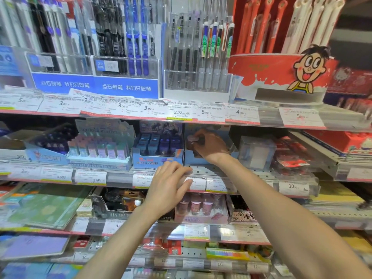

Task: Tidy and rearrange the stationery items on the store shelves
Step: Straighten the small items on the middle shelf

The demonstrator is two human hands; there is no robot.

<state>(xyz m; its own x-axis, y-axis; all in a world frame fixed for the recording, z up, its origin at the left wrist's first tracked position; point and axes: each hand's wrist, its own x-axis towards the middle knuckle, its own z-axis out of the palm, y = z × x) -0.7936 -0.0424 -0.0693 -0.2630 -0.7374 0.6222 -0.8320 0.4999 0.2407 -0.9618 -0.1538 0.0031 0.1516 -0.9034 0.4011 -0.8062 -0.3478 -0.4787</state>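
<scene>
stationery boxes fill the second shelf from the top, and both hands are busy there. the right hand (209, 146) reaches far into a light blue box (209, 158) in the middle of that shelf, in the shade under the shelf above. its fingers are curled round a small dark thing (193, 138) with a pale round top; the picture is too dim to tell what it is.

the left hand (171, 184) is nearer, at the front edge of the same shelf. its fingers are bent a little and lie on the price tag strip (201, 183), with the tips touching a white tag. it holds nothing.

just left of the light blue box stands a blue box of small blue and purple items (157, 146). left of that is a pale box of pastel items (100, 150).

on the top shelf, pens stand in clear racks (124, 65) with blue signs under them. to the right is a red tub with a cartoon face (281, 71), full of red and white pens.

below the hands sits a pink box (201, 210) and, far left, green notebooks (46, 208).
</scene>
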